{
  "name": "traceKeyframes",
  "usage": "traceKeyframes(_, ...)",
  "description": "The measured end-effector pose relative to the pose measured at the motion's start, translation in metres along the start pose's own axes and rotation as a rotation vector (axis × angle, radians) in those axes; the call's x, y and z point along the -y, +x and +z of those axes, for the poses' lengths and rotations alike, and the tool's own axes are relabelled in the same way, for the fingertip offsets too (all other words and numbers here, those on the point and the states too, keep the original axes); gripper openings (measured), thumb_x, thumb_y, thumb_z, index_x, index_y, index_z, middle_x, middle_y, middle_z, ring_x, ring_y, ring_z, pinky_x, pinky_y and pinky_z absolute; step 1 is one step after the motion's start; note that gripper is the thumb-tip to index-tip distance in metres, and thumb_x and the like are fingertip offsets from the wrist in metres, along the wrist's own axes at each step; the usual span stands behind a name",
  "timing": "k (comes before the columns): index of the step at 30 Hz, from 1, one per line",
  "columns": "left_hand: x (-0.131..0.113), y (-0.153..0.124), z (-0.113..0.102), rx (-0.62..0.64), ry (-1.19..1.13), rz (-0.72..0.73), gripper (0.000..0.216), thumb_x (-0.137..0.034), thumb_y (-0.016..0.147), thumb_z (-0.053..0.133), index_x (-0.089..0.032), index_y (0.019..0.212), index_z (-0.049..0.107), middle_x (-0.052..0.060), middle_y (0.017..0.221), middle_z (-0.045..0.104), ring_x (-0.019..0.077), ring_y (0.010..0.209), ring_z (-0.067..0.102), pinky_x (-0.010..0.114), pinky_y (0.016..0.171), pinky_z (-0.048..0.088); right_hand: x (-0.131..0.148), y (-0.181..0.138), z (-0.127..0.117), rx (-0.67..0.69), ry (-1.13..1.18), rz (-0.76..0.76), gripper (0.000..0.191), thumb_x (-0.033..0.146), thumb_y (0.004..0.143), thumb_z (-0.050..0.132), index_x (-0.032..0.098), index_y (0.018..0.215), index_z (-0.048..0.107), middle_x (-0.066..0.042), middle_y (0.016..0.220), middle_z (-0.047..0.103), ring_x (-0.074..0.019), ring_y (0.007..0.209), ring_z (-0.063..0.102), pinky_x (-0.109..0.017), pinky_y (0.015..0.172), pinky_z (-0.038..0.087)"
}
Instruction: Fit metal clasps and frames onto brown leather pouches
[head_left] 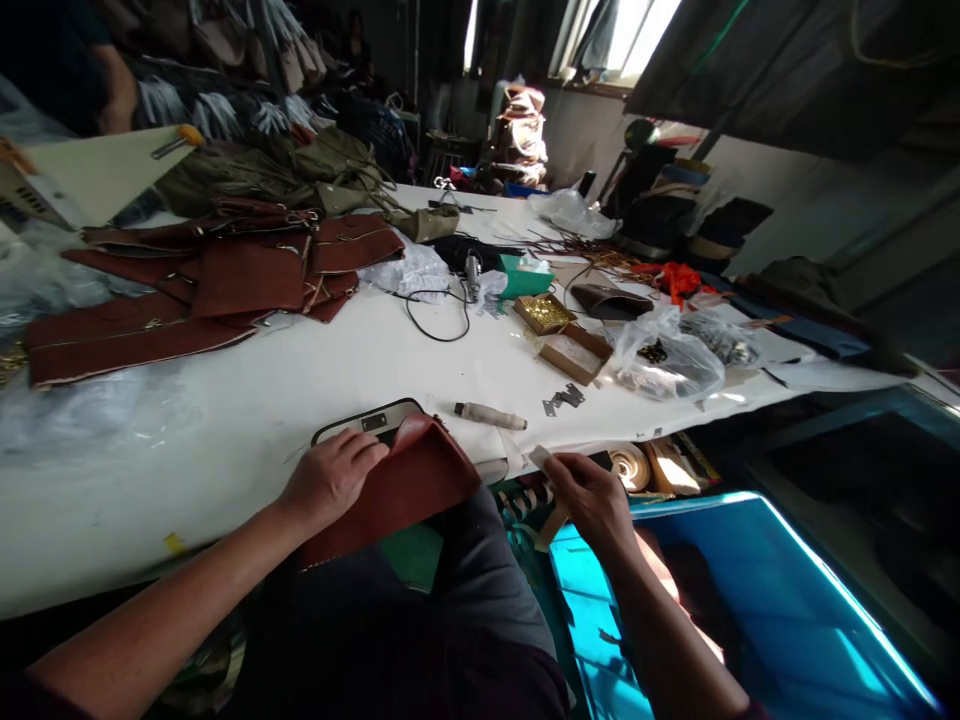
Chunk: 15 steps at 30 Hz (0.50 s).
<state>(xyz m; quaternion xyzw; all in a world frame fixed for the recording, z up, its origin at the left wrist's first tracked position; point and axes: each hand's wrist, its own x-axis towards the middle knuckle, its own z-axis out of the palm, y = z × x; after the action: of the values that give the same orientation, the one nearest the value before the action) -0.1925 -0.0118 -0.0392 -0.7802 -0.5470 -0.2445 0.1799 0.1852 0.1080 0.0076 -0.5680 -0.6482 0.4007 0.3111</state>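
My left hand (pixel 336 482) is closed on the edge of a brown leather piece (pixel 409 490), which hangs over the table's front edge above my lap. Beneath its far side lies a pale panel with a dark rim and a small metal plate (pixel 373 422). Between thumb and fingers, my right hand (pixel 592 495) pinches a small white strip (pixel 539 456), off to the right of the leather. A tape-wrapped tool handle (pixel 491 415) rests on the table between the hands. Beyond it lie several dark flat metal plates (pixel 564 399).
Brown leather bag parts (pixel 247 270) are piled at the left. Farther back are a box of gold-coloured hardware (pixel 544 312), an open cardboard box (pixel 576 352) and plastic bags (pixel 667 360). A blue bin (pixel 787 590) stands at lower right. Another person's arm (pixel 116 85) shows at upper left.
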Motion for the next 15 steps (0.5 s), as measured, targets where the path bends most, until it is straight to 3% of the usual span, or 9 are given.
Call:
traceKeyframes(4,-0.003,-0.002,-0.003,0.019,-0.024,-0.038,0.029,-0.005,0.101,0.055,-0.019,0.119,0.072,0.01,0.106,0.077,0.0245,0.1,0.072,0.037,0.087,0.062,0.089,0.034,0.033,0.237,-0.052,-0.27,0.042,0.061,0.094,0.07,0.02,0.09,0.077,-0.003,0.079,0.07,-0.0186,0.072,0.06,-0.029,0.066,0.047)
traceKeyframes(8,-0.002,-0.007,0.001,0.006,-0.025,-0.064,0.033,-0.007,0.102,0.054,-0.017,0.126,0.073,0.013,0.11,0.077,0.026,0.101,0.072,0.04,0.087,0.063,0.159,0.08,0.115,0.636,-0.218,-0.471,0.029,0.045,0.097,0.067,0.019,0.092,0.081,0.001,0.075,0.07,-0.0149,0.071,0.06,-0.026,0.066,0.044)
traceKeyframes(10,-0.002,-0.009,0.005,-0.003,-0.012,-0.076,0.034,-0.007,0.101,0.053,-0.017,0.127,0.073,0.012,0.109,0.077,0.0263,0.099,0.072,0.041,0.086,0.062,0.172,0.096,0.159,0.757,-0.37,-0.526,0.02,0.036,0.092,0.071,0.02,0.086,0.082,0.002,0.072,0.071,-0.0139,0.066,0.059,-0.025,0.064,0.042)
traceKeyframes(12,-0.002,-0.01,0.007,-0.02,-0.011,-0.093,0.034,-0.008,0.102,0.053,-0.016,0.128,0.073,0.012,0.106,0.078,0.0269,0.097,0.071,0.041,0.084,0.062,0.171,0.105,0.194,0.77,-0.552,-0.545,0.012,0.032,0.086,0.077,0.023,0.079,0.082,0.002,0.068,0.07,-0.0142,0.063,0.057,-0.026,0.063,0.04)
traceKeyframes(15,-0.001,-0.008,0.006,-0.06,-0.085,-0.149,0.031,-0.011,0.102,0.055,-0.012,0.13,0.071,0.015,0.107,0.078,0.0281,0.098,0.072,0.043,0.087,0.062,0.155,0.11,0.22,0.718,-0.709,-0.543,0.01,0.031,0.084,0.079,0.026,0.077,0.083,0.0,0.072,0.072,-0.0163,0.064,0.057,-0.028,0.063,0.037)
